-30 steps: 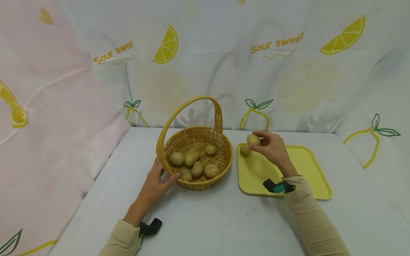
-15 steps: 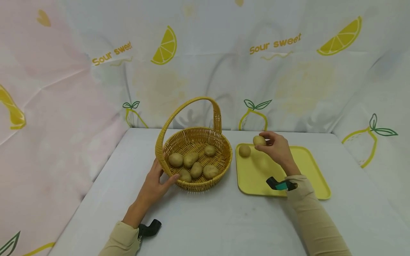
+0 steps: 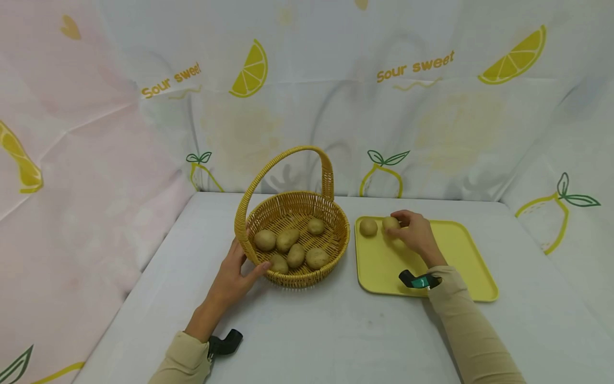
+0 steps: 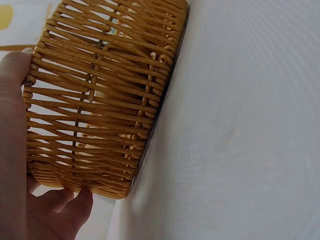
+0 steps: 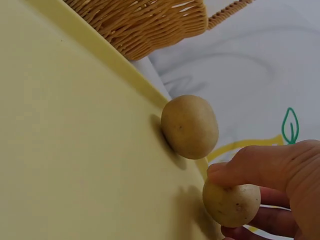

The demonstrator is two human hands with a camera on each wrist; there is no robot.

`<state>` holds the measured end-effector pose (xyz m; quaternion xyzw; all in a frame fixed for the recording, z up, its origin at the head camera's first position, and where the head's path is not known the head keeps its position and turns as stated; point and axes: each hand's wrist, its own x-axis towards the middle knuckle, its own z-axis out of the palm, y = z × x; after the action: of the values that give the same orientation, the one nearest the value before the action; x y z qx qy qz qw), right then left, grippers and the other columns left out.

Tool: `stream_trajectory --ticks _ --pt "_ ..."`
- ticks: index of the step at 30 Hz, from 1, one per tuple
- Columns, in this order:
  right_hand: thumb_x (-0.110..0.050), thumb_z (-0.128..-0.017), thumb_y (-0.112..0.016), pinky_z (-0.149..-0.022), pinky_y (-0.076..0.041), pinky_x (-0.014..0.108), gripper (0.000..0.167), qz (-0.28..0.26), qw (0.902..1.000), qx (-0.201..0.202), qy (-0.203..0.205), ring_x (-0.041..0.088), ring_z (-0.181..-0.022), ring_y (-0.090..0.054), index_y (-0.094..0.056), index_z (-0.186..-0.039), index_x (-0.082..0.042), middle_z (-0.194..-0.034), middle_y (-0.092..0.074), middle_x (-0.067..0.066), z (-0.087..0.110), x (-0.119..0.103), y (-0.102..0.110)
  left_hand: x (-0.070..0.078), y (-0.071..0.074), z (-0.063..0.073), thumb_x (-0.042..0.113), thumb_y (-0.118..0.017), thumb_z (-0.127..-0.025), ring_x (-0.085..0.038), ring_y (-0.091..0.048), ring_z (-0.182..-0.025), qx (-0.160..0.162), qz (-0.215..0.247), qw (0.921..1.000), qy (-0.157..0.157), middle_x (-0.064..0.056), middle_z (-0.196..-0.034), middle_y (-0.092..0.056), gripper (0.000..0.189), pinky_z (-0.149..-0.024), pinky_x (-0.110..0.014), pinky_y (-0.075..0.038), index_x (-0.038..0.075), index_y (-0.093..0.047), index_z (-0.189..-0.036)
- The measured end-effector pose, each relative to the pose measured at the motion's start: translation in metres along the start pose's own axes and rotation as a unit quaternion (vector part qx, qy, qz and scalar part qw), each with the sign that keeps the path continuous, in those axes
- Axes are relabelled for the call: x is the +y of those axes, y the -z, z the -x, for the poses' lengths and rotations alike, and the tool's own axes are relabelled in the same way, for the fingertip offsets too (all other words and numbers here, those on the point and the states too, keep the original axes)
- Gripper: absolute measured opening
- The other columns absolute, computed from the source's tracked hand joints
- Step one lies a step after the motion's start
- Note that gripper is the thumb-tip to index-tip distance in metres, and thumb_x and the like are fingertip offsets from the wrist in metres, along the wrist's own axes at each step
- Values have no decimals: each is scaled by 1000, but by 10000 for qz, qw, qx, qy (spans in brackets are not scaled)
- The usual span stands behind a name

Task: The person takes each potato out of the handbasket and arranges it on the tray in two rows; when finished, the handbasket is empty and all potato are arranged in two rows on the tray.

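A wicker basket (image 3: 340,250) with a tall arched handle stands on the table, several potatoes (image 3: 288,240) lying inside. My left hand (image 3: 232,277) grips its near left side, thumb over the rim and fingers against the outer wall, as the left wrist view also shows. To the right is a yellow tray (image 3: 453,250). At its far left corner rests one round potato (image 3: 368,227). Just right of that one, my right hand (image 3: 416,233) pinches another small potato (image 5: 231,204) between thumb and fingers, low over the tray, its shadow close beside it.
A white cloth (image 3: 331,330) covers the table. Behind it hangs a backdrop (image 3: 307,106) printed with lemons and lettering. A narrow strip of table separates the basket from the tray. The handle rises high above the basket's rim.
My right hand has moved slightly right and then down toward the tray with its potato, away from the one at the corner. The left hand and basket stay in place.
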<state>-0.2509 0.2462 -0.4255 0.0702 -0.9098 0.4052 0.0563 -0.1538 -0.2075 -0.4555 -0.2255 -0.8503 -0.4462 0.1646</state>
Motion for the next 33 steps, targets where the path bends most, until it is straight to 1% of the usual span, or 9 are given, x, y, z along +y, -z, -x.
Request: stream_trajectory --ticks 5,10,16,20,24,26,28,30,33 --pt "-15 -87 -83 -77 -52 38 47 -26 9999 -122 -65 40 -103 -67 -68 -126 7 -113 -72 24 0 6 -3 1 0 1 20 -79 -95 -33 -33 -149 6 -9 10000 37 -18 -164 -30 90 -111 -58 -40 13 -24 -167" --pt "-16 -88 -83 -76 -52 38 47 48 9997 -223 55 41 -102 -67 -67 -125 9 -114 -71 25 -1 7 -4 2 0 1 19 -79 -95 -35 -34 -148 16 10 10000 31 -19 -163 -31 90 -111 -59 -40 10 -25 -166" --pt "-19 -89 -81 -77 -53 38 50 126 9991 -405 5 41 -103 -66 -65 -128 10 -119 -69 26 -1 7 -2 4 0 2 18 -79 -95 -37 -36 -147 27 -51 10000 -46 -20 -162 -33 91 -110 -58 -41 16 -23 -167" --pt "-21 -90 -80 -81 -54 42 54 51 9987 -511 -46 43 -108 -64 -62 -131 9 -125 -66 28 -1 6 0 4 1 2 18 -79 -95 -36 -36 -147 17 -74 10000 -42 -20 -162 -33 91 -110 -58 -41 19 -23 -167" --pt "-22 -91 -79 -91 -53 52 55 43 9988 -482 -3 46 -116 -61 -61 -133 9 -130 -63 28 0 1 6 3 1 2 18 -79 -95 -37 -35 -147 5 -43 10000 -48 -18 -163 -32 90 -110 -59 -41 18 -24 -167" --pt "-22 -93 -78 -95 -51 56 54 50 9991 -413 70 47 -120 -59 -61 -134 9 -132 -62 28 1 -3 9 2 1 2 17 -79 -95 -36 -34 -148 -3 0 10000 -29 -17 -164 -31 90 -111 -58 -40 18 -24 -167" --pt "-21 -94 -77 -97 -50 58 52 22 9993 -312 209 47 -121 -57 -61 -134 8 -133 -62 28 2 -9 12 2 1 2 18 -79 -95 -35 -34 -148 3 0 10000 1 -18 -164 -31 91 -111 -58 -40 19 -23 -167" --pt "-19 -96 -76 -98 -50 57 48 -65 9988 -257 418 46 -122 -57 -62 -134 7 -133 -63 27 1 -19 13 2 0 2 18 -79 -96 -35 -33 -149 1 15 10000 27 -18 -164 -30 92 -112 -57 -39 20 -22 -168" --pt "-16 -96 -77 -95 -53 54 42 -232 9965 -179 785 44 -119 -60 -65 -131 4 -129 -65 25 -2 -38 12 2 0 2 19 -78 -96 -34 -32 -149 9 -8 10000 39 -18 -164 -30 91 -112 -58 -39 19 -22 -167"
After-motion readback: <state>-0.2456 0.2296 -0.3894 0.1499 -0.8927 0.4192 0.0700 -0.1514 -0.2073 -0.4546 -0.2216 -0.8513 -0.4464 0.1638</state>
